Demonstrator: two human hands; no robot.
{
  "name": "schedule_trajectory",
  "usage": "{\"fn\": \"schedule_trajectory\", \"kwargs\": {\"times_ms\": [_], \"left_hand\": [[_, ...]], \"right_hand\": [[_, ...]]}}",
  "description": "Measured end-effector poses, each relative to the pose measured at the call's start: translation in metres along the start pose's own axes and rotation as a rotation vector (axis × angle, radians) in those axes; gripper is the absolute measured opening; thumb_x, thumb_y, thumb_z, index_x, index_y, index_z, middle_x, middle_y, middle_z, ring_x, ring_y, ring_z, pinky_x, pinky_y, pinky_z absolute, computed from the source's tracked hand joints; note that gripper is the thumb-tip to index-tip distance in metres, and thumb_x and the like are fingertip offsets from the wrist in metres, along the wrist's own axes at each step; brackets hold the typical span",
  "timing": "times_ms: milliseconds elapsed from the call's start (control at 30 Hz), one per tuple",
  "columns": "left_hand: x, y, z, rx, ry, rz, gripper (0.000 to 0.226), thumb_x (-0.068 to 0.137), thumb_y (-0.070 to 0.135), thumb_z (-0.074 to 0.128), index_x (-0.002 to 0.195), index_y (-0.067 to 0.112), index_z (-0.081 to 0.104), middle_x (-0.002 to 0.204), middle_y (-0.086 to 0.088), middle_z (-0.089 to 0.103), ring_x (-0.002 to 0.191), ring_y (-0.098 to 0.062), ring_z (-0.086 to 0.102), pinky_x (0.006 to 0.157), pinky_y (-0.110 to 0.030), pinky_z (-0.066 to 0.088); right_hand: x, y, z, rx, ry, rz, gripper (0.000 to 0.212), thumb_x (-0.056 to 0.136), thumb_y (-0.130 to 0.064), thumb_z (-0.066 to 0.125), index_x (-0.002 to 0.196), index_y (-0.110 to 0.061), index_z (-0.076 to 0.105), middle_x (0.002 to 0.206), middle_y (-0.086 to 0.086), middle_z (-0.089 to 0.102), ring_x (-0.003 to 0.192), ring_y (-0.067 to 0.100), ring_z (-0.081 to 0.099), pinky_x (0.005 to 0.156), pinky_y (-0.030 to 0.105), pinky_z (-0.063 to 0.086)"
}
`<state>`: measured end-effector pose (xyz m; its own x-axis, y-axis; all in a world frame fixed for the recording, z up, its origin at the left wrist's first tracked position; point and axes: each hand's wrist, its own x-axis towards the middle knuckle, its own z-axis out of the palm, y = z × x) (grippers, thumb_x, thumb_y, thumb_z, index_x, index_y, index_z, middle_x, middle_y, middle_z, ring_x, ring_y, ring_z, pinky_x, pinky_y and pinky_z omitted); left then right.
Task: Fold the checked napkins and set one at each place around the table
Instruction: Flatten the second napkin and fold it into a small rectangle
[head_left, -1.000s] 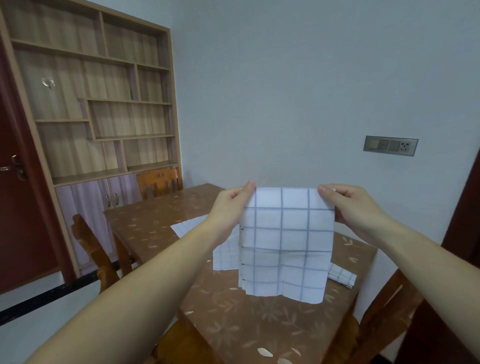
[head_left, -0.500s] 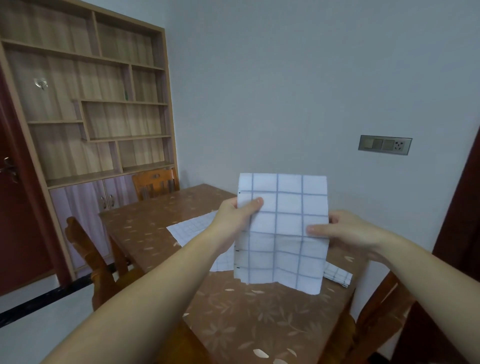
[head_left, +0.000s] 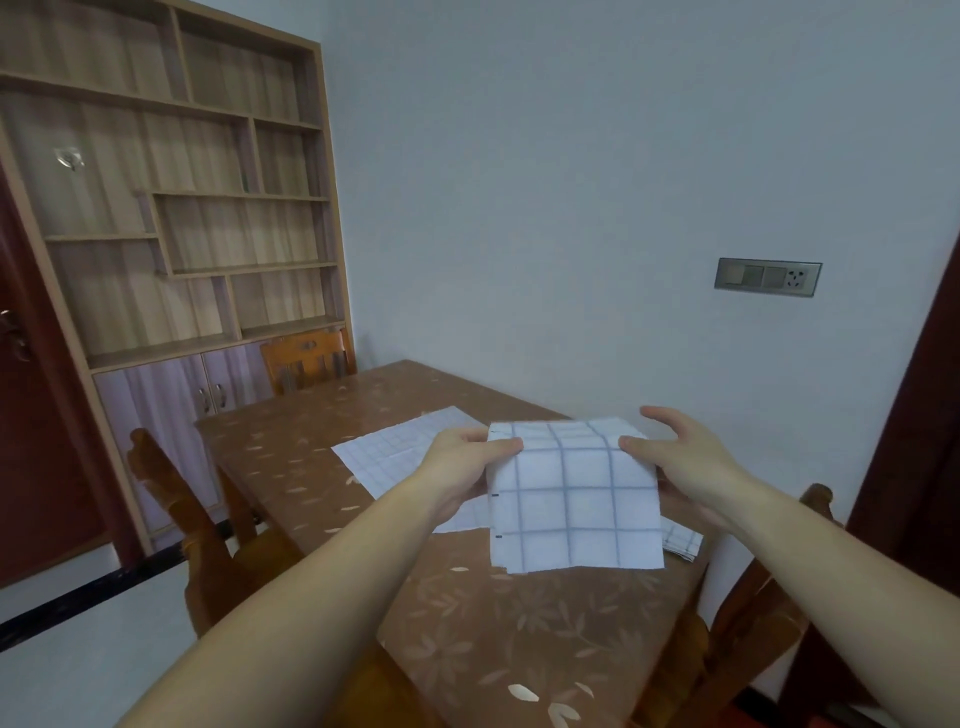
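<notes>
I hold a white napkin with blue checks (head_left: 571, 499) above the brown table (head_left: 509, 644). It is doubled over along its far edge and hangs down toward me. My left hand (head_left: 462, 467) pinches its upper left corner, thumb on top. My right hand (head_left: 685, 462) has its thumb on the upper right edge; its index finger sticks out behind the cloth, and the other fingers are hidden under it. A second checked napkin (head_left: 400, 447) lies spread flat on the table behind my left hand. A folded checked napkin (head_left: 683, 543) peeks out under the held one at the table's right edge.
Wooden chairs stand at the far end (head_left: 306, 358), the left side (head_left: 171, 499) and the right side (head_left: 769, 597) of the table. A tall shelf cabinet (head_left: 171, 208) fills the left wall beside a dark door (head_left: 31, 415). The table's right side runs along the wall.
The napkin hung upright from my hands a second ago. Both hands have since dropped toward the table, and the top half has been turned back and down.
</notes>
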<state>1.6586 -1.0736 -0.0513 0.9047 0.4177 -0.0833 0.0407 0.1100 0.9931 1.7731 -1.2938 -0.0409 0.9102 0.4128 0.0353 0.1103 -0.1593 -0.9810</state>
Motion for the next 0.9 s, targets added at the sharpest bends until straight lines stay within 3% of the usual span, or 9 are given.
{"fn": "schedule_trajectory", "kwargs": {"times_ms": [67, 167, 300, 367, 500, 567, 700, 833, 900], "left_hand": [[0.002, -0.002, -0.001, 0.006, 0.087, -0.001, 0.034, 0.083, 0.016, 0.076, 0.111, 0.005, 0.061, 0.105, -0.011, 0.071, 0.09, -0.023, 0.071, 0.072, -0.032, 0.057], [0.007, -0.003, -0.006, -0.003, 0.129, 0.029, 0.059, 0.078, 0.021, 0.079, 0.131, 0.018, 0.052, 0.118, -0.009, 0.064, 0.099, -0.024, 0.068, 0.077, -0.034, 0.056], [0.005, 0.004, -0.009, 0.272, 0.108, 0.15, 0.049, 0.08, 0.016, 0.076, 0.124, 0.026, 0.059, 0.098, -0.002, 0.054, 0.096, -0.017, 0.059, 0.086, -0.034, 0.053], [0.004, 0.008, -0.011, 0.421, 0.139, 0.238, 0.041, 0.081, 0.016, 0.074, 0.12, 0.025, 0.064, 0.096, -0.002, 0.054, 0.09, -0.014, 0.056, 0.09, -0.035, 0.054], [0.002, 0.019, -0.013, 0.58, 0.172, 0.36, 0.026, 0.087, 0.018, 0.069, 0.113, 0.02, 0.07, 0.095, -0.002, 0.064, 0.076, -0.002, 0.056, 0.064, -0.013, 0.045], [0.001, 0.024, -0.013, 0.622, 0.177, 0.405, 0.018, 0.087, 0.019, 0.068, 0.105, 0.023, 0.074, 0.098, -0.002, 0.071, 0.082, -0.007, 0.062, 0.062, -0.016, 0.047], [-0.002, 0.034, -0.013, 0.678, 0.177, 0.452, 0.011, 0.087, 0.021, 0.068, 0.089, 0.027, 0.076, 0.091, 0.003, 0.074, 0.088, -0.012, 0.066, 0.073, -0.03, 0.055], [-0.006, 0.04, -0.013, 0.678, 0.165, 0.505, 0.013, 0.089, 0.021, 0.066, 0.083, 0.029, 0.074, 0.084, 0.014, 0.072, 0.079, 0.004, 0.064, 0.07, -0.022, 0.054], [-0.007, 0.043, -0.013, 0.669, 0.168, 0.53, 0.01, 0.089, 0.022, 0.067, 0.085, 0.024, 0.075, 0.086, 0.011, 0.071, 0.08, 0.001, 0.064, 0.072, -0.021, 0.053]], "right_hand": [[0.001, 0.004, 0.001, 0.056, 0.051, -0.007, 0.054, 0.077, -0.025, 0.079, 0.125, -0.031, 0.053, 0.104, 0.011, 0.072, 0.095, 0.027, 0.07, 0.092, 0.044, 0.054], [0.0, -0.001, 0.002, 0.123, 0.081, -0.026, 0.033, 0.08, -0.014, 0.076, 0.111, -0.02, 0.063, 0.098, 0.015, 0.073, 0.087, 0.026, 0.071, 0.086, 0.038, 0.056], [-0.001, -0.009, -0.001, 0.012, 0.089, -0.108, 0.017, 0.079, -0.005, 0.073, 0.093, -0.015, 0.073, 0.091, 0.007, 0.073, 0.084, 0.022, 0.067, 0.092, 0.04, 0.054], [-0.002, -0.013, -0.004, -0.091, 0.088, -0.157, 0.02, 0.078, -0.004, 0.073, 0.096, -0.015, 0.073, 0.089, 0.004, 0.074, 0.079, 0.017, 0.066, 0.084, 0.032, 0.053], [-0.005, -0.02, -0.009, -0.232, 0.141, -0.304, 0.017, 0.08, -0.008, 0.074, 0.09, -0.021, 0.073, 0.081, -0.007, 0.068, 0.071, 0.005, 0.062, 0.057, 0.004, 0.044], [-0.004, -0.022, -0.011, -0.314, 0.161, -0.353, 0.015, 0.08, -0.012, 0.074, 0.089, -0.024, 0.074, 0.082, -0.012, 0.067, 0.076, 0.001, 0.062, 0.058, 0.007, 0.042], [-0.005, -0.031, -0.016, -0.418, 0.171, -0.393, 0.009, 0.082, -0.018, 0.073, 0.089, -0.024, 0.075, 0.084, -0.009, 0.07, 0.08, 0.004, 0.064, 0.063, 0.011, 0.043], [-0.005, -0.035, -0.019, -0.436, 0.138, -0.447, 0.008, 0.082, -0.017, 0.073, 0.079, -0.024, 0.076, 0.081, -0.006, 0.073, 0.082, 0.009, 0.066, 0.069, 0.019, 0.048], [-0.004, -0.035, -0.021, -0.472, 0.123, -0.461, 0.011, 0.082, -0.017, 0.072, 0.075, -0.026, 0.074, 0.079, -0.004, 0.071, 0.08, 0.012, 0.064, 0.069, 0.023, 0.046]]}}
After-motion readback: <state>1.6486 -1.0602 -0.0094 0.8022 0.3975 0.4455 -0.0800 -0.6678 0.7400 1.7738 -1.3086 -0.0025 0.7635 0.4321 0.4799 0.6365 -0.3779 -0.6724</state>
